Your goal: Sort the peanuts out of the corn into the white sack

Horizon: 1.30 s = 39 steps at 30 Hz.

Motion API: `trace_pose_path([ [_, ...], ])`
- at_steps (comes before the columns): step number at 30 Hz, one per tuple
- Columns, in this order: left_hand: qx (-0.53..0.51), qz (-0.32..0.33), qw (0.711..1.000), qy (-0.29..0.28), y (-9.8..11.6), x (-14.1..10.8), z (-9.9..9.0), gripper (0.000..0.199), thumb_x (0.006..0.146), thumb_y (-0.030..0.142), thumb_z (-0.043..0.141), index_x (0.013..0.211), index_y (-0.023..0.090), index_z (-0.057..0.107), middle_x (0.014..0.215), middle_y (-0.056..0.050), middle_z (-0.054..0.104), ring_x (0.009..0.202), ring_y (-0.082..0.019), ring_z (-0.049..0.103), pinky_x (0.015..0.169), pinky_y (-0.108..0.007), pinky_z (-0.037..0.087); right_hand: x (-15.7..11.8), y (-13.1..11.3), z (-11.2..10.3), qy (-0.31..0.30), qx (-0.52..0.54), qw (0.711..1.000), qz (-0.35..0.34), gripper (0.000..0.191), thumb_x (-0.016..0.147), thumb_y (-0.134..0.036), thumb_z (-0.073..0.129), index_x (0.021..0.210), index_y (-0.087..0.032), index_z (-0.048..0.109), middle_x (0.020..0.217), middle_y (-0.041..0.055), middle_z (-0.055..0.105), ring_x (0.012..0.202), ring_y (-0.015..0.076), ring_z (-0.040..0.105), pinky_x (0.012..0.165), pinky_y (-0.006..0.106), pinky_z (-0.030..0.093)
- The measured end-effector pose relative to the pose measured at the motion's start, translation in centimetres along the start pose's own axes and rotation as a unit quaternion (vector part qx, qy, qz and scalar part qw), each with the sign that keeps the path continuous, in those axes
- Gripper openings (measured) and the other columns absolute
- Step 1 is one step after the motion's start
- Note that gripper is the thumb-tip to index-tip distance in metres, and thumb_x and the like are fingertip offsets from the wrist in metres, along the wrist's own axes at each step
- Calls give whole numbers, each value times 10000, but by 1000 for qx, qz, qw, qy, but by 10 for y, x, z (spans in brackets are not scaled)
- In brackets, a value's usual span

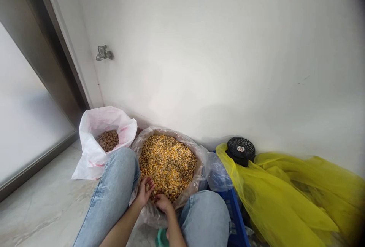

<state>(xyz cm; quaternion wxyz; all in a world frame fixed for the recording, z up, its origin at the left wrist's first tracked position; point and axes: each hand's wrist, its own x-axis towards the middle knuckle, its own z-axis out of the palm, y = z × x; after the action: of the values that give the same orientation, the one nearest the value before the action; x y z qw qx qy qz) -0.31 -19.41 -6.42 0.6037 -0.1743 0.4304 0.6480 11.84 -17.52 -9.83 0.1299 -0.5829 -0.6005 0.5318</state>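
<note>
A clear plastic bag point(186, 202) stands open between my knees, full of yellow corn kernels point(159, 152) mixed with brown oval nut-like pieces point(172, 168). At the bag's near left edge my left hand point(145, 190) is cupped palm-up, its fingers curled around what look like a few brown pieces. Just right of it, my right hand point(163, 203) reaches down to the near edge of the mix with its fingers drawn together. What those fingers hold, if anything, is hidden. The two hands are apart.
A white sack point(91, 159) with brown nut-like pieces point(108, 140) inside stands left of my knee. On the right are a blue crate point(238, 220), yellow mesh fabric point(273, 197) and a round black fan point(241, 150). A tap point(103, 53) juts from the white wall point(199, 56).
</note>
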Motion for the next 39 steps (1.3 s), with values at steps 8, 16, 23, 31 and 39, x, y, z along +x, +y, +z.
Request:
trace_pose_path([
  [8,-45,-9,999,-16,2,-2,1,77,736,190,489,755,136,540,662,-45,580,604,-112,563,623,-235,477,-10,-18,-5,-23,377,923,65,230,618,-260,473,815,-204,577,720,-4,613,625,115,565,530,214,429],
  [16,-34,8,999,-18,0,-4,4,99,749,153,455,710,154,546,651,-27,581,585,-95,564,607,-215,473,-15,-37,-4,-68,654,746,104,146,694,-298,556,790,-191,584,631,-20,617,556,67,552,503,166,422],
  [23,-19,6,999,-26,-1,1,3,121,743,149,439,704,139,554,630,-27,592,591,-114,577,603,-228,469,-20,-47,-7,-134,649,746,68,221,753,-313,488,900,-180,585,834,24,647,763,93,587,722,234,457],
  [31,-16,13,1000,-14,-1,0,5,112,717,135,444,682,137,550,643,-32,603,692,-151,596,662,-260,467,-23,-58,-12,-150,645,745,77,258,758,-307,469,977,-209,561,908,28,641,857,131,579,784,318,439],
  [39,-4,2,999,-45,-4,1,3,125,719,211,449,737,142,551,702,-37,615,720,-161,593,692,-282,453,-26,-58,-12,-193,642,739,67,290,781,-352,421,1028,-240,522,1050,21,590,969,152,532,819,405,413],
])
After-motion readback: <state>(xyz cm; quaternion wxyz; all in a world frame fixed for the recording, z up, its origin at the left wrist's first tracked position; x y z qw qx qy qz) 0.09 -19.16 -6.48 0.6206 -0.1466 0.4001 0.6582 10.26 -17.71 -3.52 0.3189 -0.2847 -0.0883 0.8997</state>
